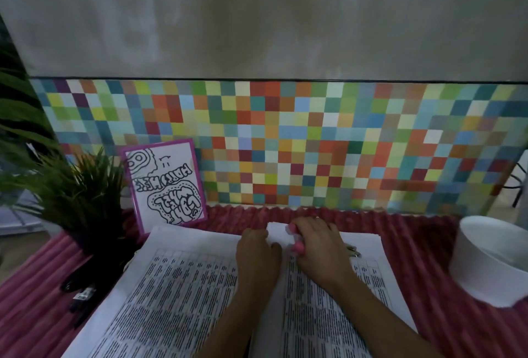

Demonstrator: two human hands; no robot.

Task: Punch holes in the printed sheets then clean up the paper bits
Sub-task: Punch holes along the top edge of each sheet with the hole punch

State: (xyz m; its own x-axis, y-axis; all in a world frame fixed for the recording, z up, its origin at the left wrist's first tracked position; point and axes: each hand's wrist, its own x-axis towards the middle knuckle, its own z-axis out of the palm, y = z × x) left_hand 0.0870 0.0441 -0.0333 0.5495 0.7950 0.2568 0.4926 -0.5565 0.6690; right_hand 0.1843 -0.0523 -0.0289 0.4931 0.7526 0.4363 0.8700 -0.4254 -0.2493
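Observation:
A stack of printed sheets (177, 294) with dense rows of black text lies on the pink ribbed mat (437, 314). At the sheets' far edge sits a pink hole punch (299, 247), mostly hidden; a bit of its metal shows on the right. My right hand (317, 246) lies over the punch with its fingers curled round it. Just left of it, my left hand (257, 249) has curled fingers that pinch the top edge of the sheets, where a white paper edge (275, 233) rises between the two hands.
A white bowl (483, 269) stands at the right on the mat. A potted plant (83, 194) and black markers (81, 293) are at the left. A pink-framed drawing (165, 183) leans on the colourful checkered board (314, 143) behind.

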